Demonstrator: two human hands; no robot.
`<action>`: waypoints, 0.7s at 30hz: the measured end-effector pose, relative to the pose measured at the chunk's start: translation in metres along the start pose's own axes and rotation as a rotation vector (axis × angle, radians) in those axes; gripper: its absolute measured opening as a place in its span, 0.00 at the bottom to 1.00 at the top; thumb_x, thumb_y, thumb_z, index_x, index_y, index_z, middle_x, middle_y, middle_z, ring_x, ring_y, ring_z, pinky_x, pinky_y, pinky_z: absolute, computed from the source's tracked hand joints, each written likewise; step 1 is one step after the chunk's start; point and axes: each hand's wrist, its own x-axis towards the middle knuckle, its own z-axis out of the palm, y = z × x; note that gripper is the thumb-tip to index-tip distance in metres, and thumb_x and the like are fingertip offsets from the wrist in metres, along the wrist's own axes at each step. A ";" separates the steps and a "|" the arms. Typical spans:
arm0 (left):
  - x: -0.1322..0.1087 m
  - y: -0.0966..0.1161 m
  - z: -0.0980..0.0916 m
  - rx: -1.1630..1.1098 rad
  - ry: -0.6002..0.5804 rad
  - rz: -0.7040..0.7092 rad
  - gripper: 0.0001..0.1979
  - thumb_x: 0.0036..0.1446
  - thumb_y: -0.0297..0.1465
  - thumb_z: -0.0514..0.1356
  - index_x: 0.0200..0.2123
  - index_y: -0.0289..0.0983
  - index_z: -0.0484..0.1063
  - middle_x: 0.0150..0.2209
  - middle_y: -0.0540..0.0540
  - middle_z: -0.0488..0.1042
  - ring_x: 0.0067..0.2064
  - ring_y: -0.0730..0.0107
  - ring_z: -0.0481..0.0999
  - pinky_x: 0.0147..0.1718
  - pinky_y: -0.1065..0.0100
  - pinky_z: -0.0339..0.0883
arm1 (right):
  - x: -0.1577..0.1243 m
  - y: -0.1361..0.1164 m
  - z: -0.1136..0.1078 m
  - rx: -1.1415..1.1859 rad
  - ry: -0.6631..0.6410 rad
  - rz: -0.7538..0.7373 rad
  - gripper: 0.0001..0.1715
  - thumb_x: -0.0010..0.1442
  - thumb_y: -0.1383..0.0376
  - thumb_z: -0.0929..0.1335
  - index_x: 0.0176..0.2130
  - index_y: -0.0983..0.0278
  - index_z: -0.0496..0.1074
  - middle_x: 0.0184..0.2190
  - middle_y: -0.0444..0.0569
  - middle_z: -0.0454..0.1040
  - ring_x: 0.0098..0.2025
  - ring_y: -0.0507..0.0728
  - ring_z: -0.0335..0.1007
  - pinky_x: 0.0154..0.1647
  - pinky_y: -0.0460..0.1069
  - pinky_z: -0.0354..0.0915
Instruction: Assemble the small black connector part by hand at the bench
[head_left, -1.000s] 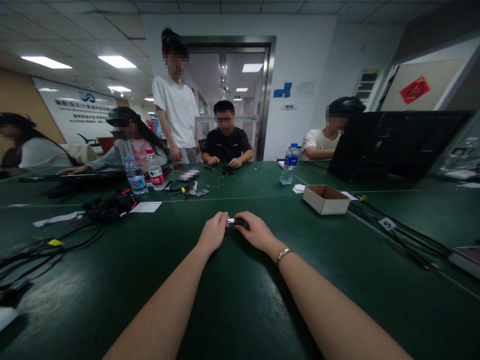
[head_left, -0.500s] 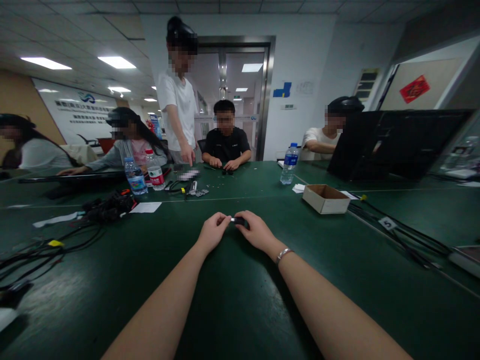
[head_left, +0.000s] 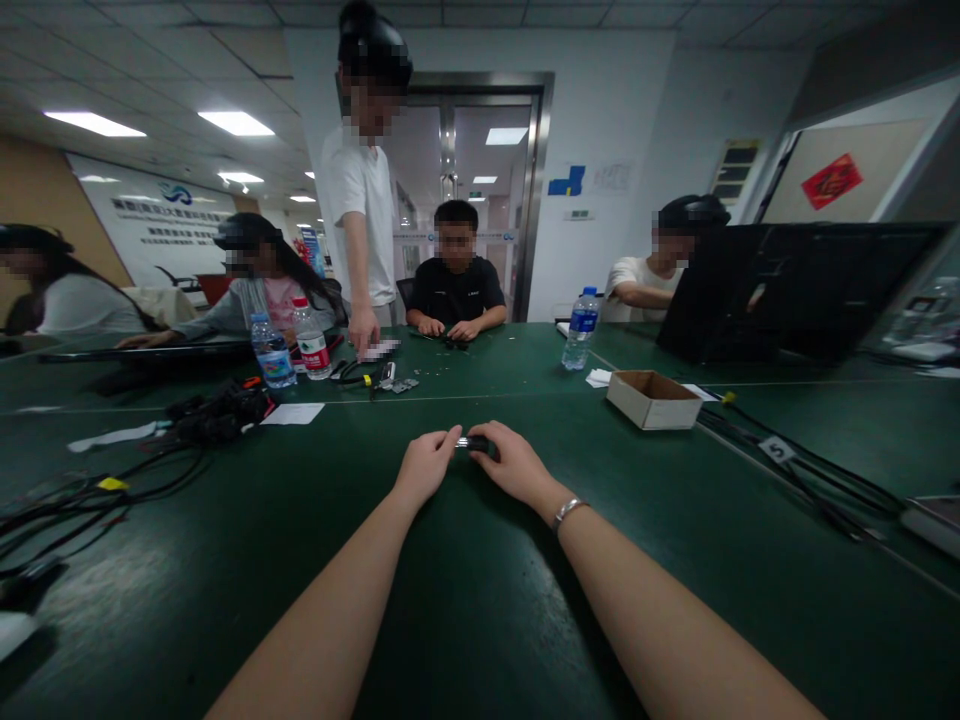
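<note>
Over the green table [head_left: 480, 560], both hands meet at a small black cylinder with a silver end [head_left: 471, 443]; its exact kind is too small to tell. My right hand [head_left: 514, 460] wraps its fingers round the black part, and a silver band sits on that wrist. At the silver end is my left hand [head_left: 426, 465], fingers curled and thumb tip beside the metal. The fingers hide part of the cylinder on each side.
An open cardboard box [head_left: 652, 400] stands to the right, near a water bottle [head_left: 580, 328] and black cables [head_left: 817, 480]. On the left lie a black cable bundle [head_left: 217, 412] and a paper [head_left: 294, 413], with two bottles behind. Several people sit or stand around the table.
My left thumb has risen slightly at the silver end, while my right hand keeps its hold. Across the table, the standing person leans lower, a hand reaching down to the tabletop.
</note>
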 end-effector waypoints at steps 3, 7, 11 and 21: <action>0.000 0.001 0.000 0.003 0.002 0.002 0.27 0.55 0.54 0.47 0.19 0.38 0.64 0.19 0.51 0.64 0.23 0.71 0.63 0.25 0.69 0.53 | 0.000 -0.001 0.000 -0.007 0.002 -0.001 0.14 0.57 0.71 0.68 0.45 0.61 0.69 0.40 0.47 0.69 0.41 0.54 0.67 0.44 0.49 0.63; 0.000 0.003 -0.001 0.017 0.012 -0.007 0.29 0.54 0.55 0.46 0.18 0.38 0.63 0.18 0.51 0.63 0.22 0.71 0.62 0.24 0.69 0.51 | 0.000 -0.002 -0.001 -0.007 0.004 0.002 0.15 0.57 0.71 0.68 0.45 0.61 0.69 0.40 0.47 0.69 0.40 0.54 0.67 0.44 0.49 0.63; -0.001 0.004 -0.001 0.043 0.009 -0.020 0.30 0.54 0.57 0.45 0.18 0.37 0.62 0.18 0.52 0.63 0.23 0.71 0.62 0.25 0.69 0.51 | 0.000 -0.001 0.000 0.000 0.013 -0.014 0.15 0.56 0.72 0.68 0.44 0.61 0.69 0.39 0.46 0.68 0.41 0.54 0.67 0.45 0.49 0.63; 0.000 0.001 0.002 -0.104 0.002 -0.048 0.28 0.57 0.53 0.43 0.30 0.36 0.70 0.26 0.47 0.71 0.28 0.68 0.70 0.29 0.69 0.62 | 0.000 0.000 0.000 -0.002 0.045 0.023 0.14 0.57 0.71 0.67 0.44 0.61 0.68 0.39 0.46 0.68 0.39 0.54 0.66 0.41 0.49 0.62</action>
